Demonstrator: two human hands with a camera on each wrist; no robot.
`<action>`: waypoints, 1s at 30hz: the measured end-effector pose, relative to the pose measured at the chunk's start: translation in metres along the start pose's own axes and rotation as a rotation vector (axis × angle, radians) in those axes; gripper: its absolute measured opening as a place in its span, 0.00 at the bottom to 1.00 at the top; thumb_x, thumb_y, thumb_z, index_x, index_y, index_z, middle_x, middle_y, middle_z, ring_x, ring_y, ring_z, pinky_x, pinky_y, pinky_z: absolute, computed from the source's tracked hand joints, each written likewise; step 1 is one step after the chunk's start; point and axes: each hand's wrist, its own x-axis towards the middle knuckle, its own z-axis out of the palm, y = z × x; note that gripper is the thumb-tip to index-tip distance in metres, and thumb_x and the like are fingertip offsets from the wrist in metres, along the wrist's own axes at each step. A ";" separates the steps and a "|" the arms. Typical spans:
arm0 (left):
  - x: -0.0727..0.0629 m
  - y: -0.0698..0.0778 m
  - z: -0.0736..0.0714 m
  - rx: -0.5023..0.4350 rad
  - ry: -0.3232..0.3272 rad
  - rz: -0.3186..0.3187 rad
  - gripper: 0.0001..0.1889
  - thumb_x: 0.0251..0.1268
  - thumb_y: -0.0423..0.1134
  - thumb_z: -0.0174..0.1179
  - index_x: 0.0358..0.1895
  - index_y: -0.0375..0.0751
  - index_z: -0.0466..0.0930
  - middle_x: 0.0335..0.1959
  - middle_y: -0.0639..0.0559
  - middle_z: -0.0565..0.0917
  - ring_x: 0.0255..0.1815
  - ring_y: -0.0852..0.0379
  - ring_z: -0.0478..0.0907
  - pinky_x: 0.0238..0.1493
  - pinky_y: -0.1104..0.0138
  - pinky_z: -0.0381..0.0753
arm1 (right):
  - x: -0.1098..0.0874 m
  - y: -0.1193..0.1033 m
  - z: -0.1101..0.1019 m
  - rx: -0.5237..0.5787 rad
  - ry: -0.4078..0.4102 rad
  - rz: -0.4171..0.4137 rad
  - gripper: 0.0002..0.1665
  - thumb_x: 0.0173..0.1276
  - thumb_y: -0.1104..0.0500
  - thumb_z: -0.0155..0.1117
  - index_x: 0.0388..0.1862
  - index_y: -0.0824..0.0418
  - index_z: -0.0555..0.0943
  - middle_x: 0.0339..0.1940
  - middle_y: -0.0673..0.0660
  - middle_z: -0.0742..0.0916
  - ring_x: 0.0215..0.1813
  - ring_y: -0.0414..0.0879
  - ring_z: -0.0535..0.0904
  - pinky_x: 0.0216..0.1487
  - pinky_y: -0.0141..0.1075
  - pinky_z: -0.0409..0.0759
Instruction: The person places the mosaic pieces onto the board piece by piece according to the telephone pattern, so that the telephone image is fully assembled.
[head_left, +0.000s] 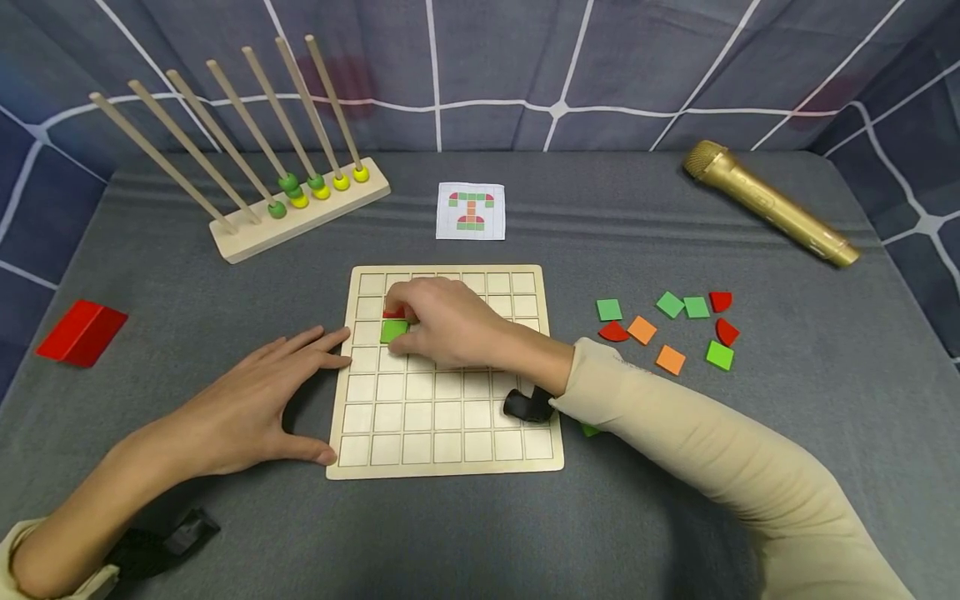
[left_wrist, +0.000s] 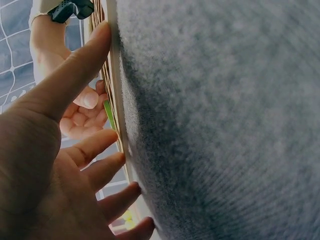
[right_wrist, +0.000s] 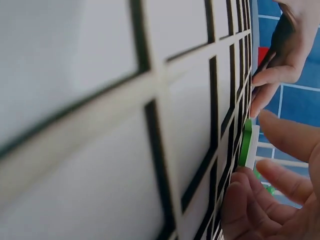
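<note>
A wooden grid board lies flat in front of me. My right hand reaches over its upper left part, thumb and fingers about opposite edges of a green square tile. In the right wrist view the green tile stands slightly raised and tilted off the grid. A red piece shows just above it, mostly hidden by the fingers. My left hand touches the board's left edge with spread, straight fingers. The left wrist view shows the left hand's fingertips along the board's edge.
Loose green, orange and red tiles lie right of the board. Behind it are a printed pattern card and a pegged stand with green and yellow beads. A gold microphone lies far right, a red block far left.
</note>
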 end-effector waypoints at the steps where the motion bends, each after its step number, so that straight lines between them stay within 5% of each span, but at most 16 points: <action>1: 0.000 0.000 0.000 -0.001 -0.001 -0.001 0.54 0.37 0.77 0.67 0.68 0.46 0.70 0.77 0.43 0.56 0.77 0.38 0.48 0.67 0.35 0.48 | 0.000 0.001 0.000 0.024 -0.002 -0.002 0.16 0.62 0.53 0.74 0.45 0.55 0.82 0.32 0.48 0.82 0.36 0.41 0.75 0.41 0.34 0.73; 14: 0.000 0.001 0.000 -0.012 -0.010 -0.005 0.54 0.37 0.76 0.67 0.68 0.46 0.70 0.78 0.44 0.55 0.77 0.38 0.47 0.67 0.34 0.48 | 0.001 0.006 -0.001 0.053 -0.001 -0.032 0.12 0.62 0.65 0.69 0.44 0.56 0.84 0.35 0.48 0.84 0.40 0.40 0.76 0.45 0.33 0.73; 30: 0.000 0.001 0.000 -0.027 -0.010 -0.007 0.53 0.38 0.75 0.68 0.68 0.46 0.70 0.78 0.45 0.54 0.77 0.37 0.46 0.67 0.33 0.47 | 0.001 0.008 -0.001 0.033 0.004 -0.060 0.15 0.60 0.68 0.66 0.45 0.56 0.84 0.38 0.49 0.83 0.41 0.41 0.76 0.46 0.34 0.73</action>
